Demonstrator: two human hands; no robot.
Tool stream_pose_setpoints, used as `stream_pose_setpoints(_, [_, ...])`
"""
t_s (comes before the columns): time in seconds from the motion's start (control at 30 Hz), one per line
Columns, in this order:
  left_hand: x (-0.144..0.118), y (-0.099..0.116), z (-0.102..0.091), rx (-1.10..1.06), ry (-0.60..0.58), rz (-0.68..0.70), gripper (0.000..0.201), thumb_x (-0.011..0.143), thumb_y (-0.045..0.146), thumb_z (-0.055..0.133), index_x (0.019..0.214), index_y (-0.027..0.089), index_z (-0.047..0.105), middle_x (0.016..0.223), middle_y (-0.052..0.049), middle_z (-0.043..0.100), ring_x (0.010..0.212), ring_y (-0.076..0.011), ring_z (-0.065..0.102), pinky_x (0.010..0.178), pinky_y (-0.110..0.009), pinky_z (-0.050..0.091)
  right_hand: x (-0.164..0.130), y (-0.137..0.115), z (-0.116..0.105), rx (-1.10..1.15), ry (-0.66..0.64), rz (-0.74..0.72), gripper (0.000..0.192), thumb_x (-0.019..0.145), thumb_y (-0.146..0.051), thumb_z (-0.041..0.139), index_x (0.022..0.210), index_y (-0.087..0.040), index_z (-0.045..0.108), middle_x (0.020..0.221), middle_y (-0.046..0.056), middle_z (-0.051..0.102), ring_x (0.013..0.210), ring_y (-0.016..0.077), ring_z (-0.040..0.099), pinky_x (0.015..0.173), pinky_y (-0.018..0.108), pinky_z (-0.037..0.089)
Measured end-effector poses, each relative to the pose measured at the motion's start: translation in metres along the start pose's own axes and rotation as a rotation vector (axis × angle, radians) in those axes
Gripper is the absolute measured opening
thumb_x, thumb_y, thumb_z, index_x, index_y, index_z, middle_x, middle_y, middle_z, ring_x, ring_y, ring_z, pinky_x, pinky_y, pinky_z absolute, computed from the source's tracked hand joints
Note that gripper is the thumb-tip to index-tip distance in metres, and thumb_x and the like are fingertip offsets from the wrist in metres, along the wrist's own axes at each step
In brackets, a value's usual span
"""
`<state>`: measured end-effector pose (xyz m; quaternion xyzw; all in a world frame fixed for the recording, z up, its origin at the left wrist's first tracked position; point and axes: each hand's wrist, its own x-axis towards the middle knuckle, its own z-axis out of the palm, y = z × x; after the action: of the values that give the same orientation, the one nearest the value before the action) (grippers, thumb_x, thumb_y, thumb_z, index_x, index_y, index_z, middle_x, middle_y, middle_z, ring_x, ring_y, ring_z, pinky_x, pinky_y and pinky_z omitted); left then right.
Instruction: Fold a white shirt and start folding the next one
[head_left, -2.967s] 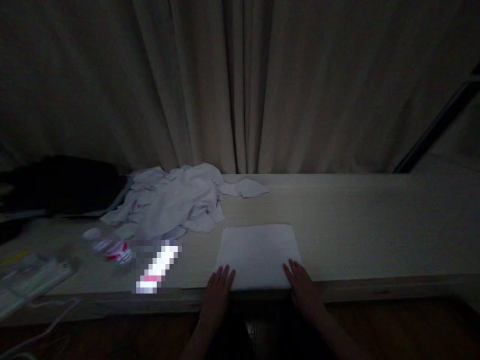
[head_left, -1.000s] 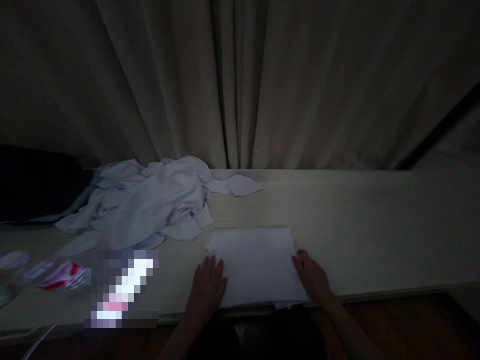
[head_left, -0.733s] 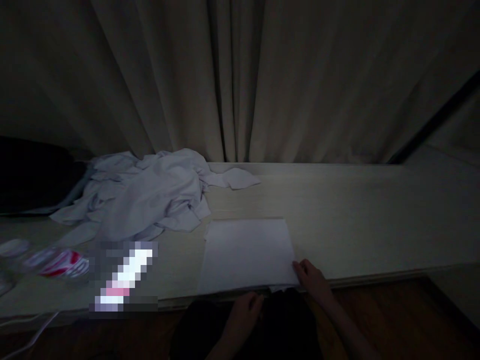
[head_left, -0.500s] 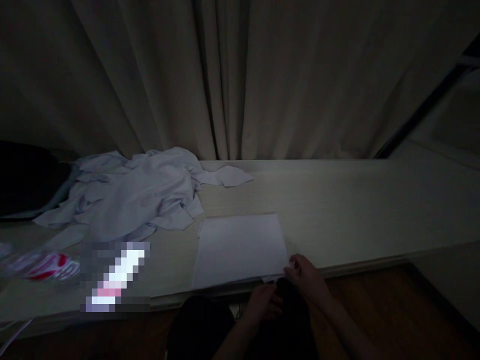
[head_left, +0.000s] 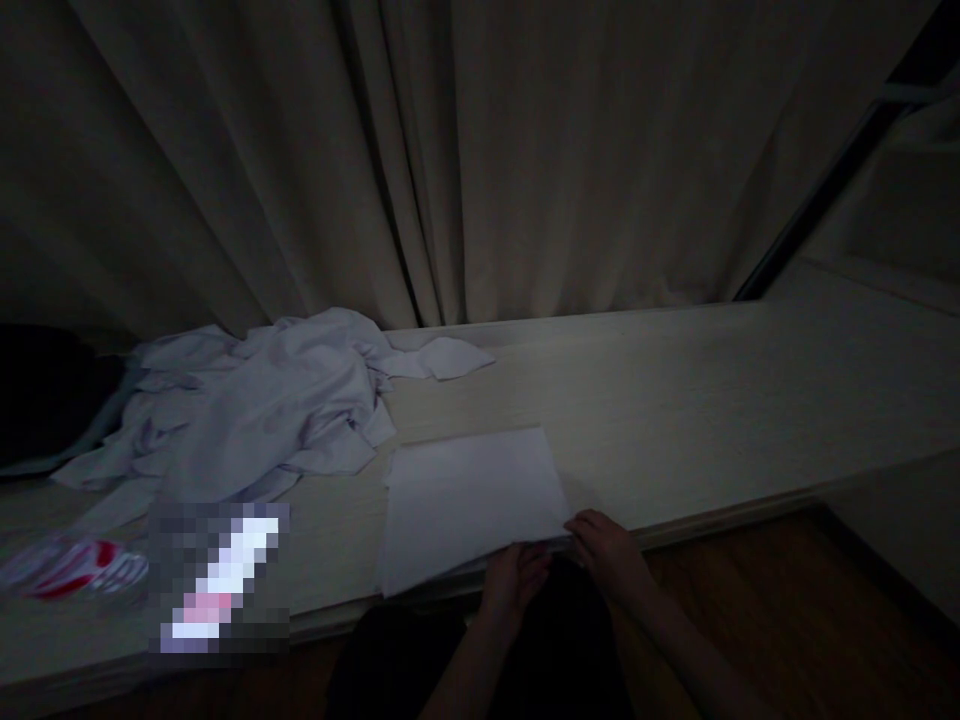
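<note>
Head view, dim: grey-brown curtain (head_left: 592, 150) hangs in folds across the whole back. Long pale desk (head_left: 675, 400) runs side to side below it; brown floor (head_left: 787, 600) shows lower right. Black bar (head_left: 817, 198) slants down to the desk's far right. Rumpled white cloth pile (head_left: 270, 400) sits on the left half, one end trailing right. Dark legs (head_left: 405, 650) at the bottom, by the front edge. Flat white rectangle (head_left: 472, 500) lies near center, its near side along the desk's front edge; folded cloth or paper, can't tell. Black item (head_left: 52, 400) far left, beside the pile, cut off by the frame. Pixelated patch (head_left: 225, 580) front left, contents hidden. Blurry bottle (head_left: 75, 568), red-and-white label, just left of it. Right hand (head_left: 600, 545): fingertips at the rectangle's near right corner. Left hand (head_left: 517, 580): fingers curled at its near edge. Either grip, clamped or just touching: can't tell.
</note>
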<state>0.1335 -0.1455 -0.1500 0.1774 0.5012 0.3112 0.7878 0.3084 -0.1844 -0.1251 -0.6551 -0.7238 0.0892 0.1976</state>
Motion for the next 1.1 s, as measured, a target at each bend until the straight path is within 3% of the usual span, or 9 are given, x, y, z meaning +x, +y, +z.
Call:
stream_pose_setpoints(0.17, [0.005, 0.005, -0.005, 0.016, 0.037, 0.070, 0.022, 0.080, 0.032, 0.053, 0.094, 0.017, 0.059, 0.098, -0.011, 0.069, 0.079, -0.0172, 0.068, 0.068, -0.027, 0.050, -0.007, 0.003, 0.010, 0.040, 0.004, 0.144, 0.023, 0.084, -0.019, 0.042, 0.102, -0.021, 0.056, 0.095, 0.006, 0.063, 0.084, 0.0184, 0.062, 0.071, 0.029, 0.046])
stream_pose_setpoints(0.27, [0.006, 0.007, -0.013, 0.001, 0.060, 0.075, 0.018, 0.080, 0.029, 0.052, 0.090, 0.016, 0.059, 0.095, -0.011, 0.070, 0.078, -0.0171, 0.069, 0.068, -0.028, 0.051, -0.010, 0.001, 0.017, 0.104, -0.006, 0.286, 0.017, 0.085, -0.029, 0.042, 0.095, -0.021, 0.052, 0.080, 0.003, 0.064, 0.070, 0.0171, 0.062, 0.063, 0.027, 0.043])
stream_pose_setpoints(0.37, [0.002, 0.013, -0.023, -0.024, 0.036, 0.074, 0.016, 0.080, 0.027, 0.051, 0.087, 0.016, 0.059, 0.096, -0.011, 0.070, 0.083, -0.0180, 0.069, 0.076, -0.030, 0.052, -0.012, -0.002, 0.021, 0.078, -0.072, 0.339, 0.015, 0.085, -0.033, 0.042, 0.083, -0.022, 0.051, 0.069, 0.001, 0.062, 0.062, 0.0159, 0.059, 0.058, 0.025, 0.037])
stream_pose_setpoints(0.5, [-0.017, 0.036, -0.056, -0.016, -0.011, 0.018, 0.016, 0.074, 0.025, 0.060, 0.088, 0.018, 0.059, 0.104, -0.009, 0.069, 0.088, -0.0210, 0.068, 0.081, -0.035, 0.052, -0.016, -0.001, 0.022, 0.010, -0.144, 0.339, 0.024, 0.088, -0.033, 0.037, 0.075, -0.022, 0.054, 0.071, 0.003, 0.065, 0.067, 0.0166, 0.060, 0.061, 0.025, 0.036])
stream_pose_setpoints(0.63, [-0.041, 0.066, -0.105, -0.139, 0.149, 0.035, 0.013, 0.081, 0.031, 0.050, 0.090, 0.023, 0.054, 0.088, -0.004, 0.071, 0.079, -0.0199, 0.070, 0.076, -0.036, 0.053, -0.022, 0.004, 0.027, 0.099, -0.172, 0.370, 0.031, 0.090, -0.035, 0.032, 0.079, -0.021, 0.058, 0.080, 0.006, 0.068, 0.077, 0.0197, 0.062, 0.070, 0.029, 0.040])
stream_pose_setpoints(0.77, [-0.053, 0.083, -0.136, -0.101, 0.302, 0.084, 0.017, 0.082, 0.035, 0.050, 0.094, 0.023, 0.051, 0.078, -0.003, 0.069, 0.072, -0.0163, 0.069, 0.068, -0.029, 0.052, -0.024, 0.000, 0.037, 0.420, -0.128, 0.431, 0.034, 0.086, -0.044, 0.038, 0.093, -0.021, 0.061, 0.093, 0.008, 0.068, 0.088, 0.0223, 0.061, 0.077, 0.032, 0.043])
stream_pose_setpoints(0.87, [-0.053, 0.083, -0.147, -0.003, 0.393, 0.119, 0.018, 0.078, 0.030, 0.057, 0.093, 0.023, 0.049, 0.081, -0.001, 0.067, 0.069, -0.0155, 0.068, 0.065, -0.029, 0.051, -0.021, -0.008, 0.043, 0.630, -0.075, 0.543, 0.044, 0.082, -0.058, 0.039, 0.081, -0.020, 0.060, 0.076, 0.005, 0.066, 0.074, 0.0202, 0.061, 0.068, 0.030, 0.044])
stream_pose_setpoints(0.97, [-0.051, 0.078, -0.156, 0.114, 0.438, 0.137, 0.022, 0.076, 0.034, 0.059, 0.091, 0.022, 0.049, 0.078, 0.000, 0.065, 0.066, -0.0167, 0.068, 0.058, -0.029, 0.051, -0.016, -0.012, 0.048, 0.740, -0.049, 0.669, 0.053, 0.080, -0.067, 0.033, 0.061, -0.021, 0.051, 0.052, -0.001, 0.052, 0.053, 0.0154, 0.052, 0.055, 0.027, 0.040])
stream_pose_setpoints(1.1, [-0.051, 0.074, -0.173, 0.346, 0.434, 0.195, 0.030, 0.073, 0.045, 0.057, 0.086, 0.019, 0.054, 0.075, -0.004, 0.067, 0.064, -0.0182, 0.066, 0.054, -0.029, 0.050, -0.012, -0.011, 0.054, 0.787, -0.017, 0.698, 0.055, 0.076, -0.071, 0.032, 0.056, -0.022, 0.046, 0.047, -0.003, 0.045, 0.046, 0.0130, 0.045, 0.050, 0.027, 0.037])
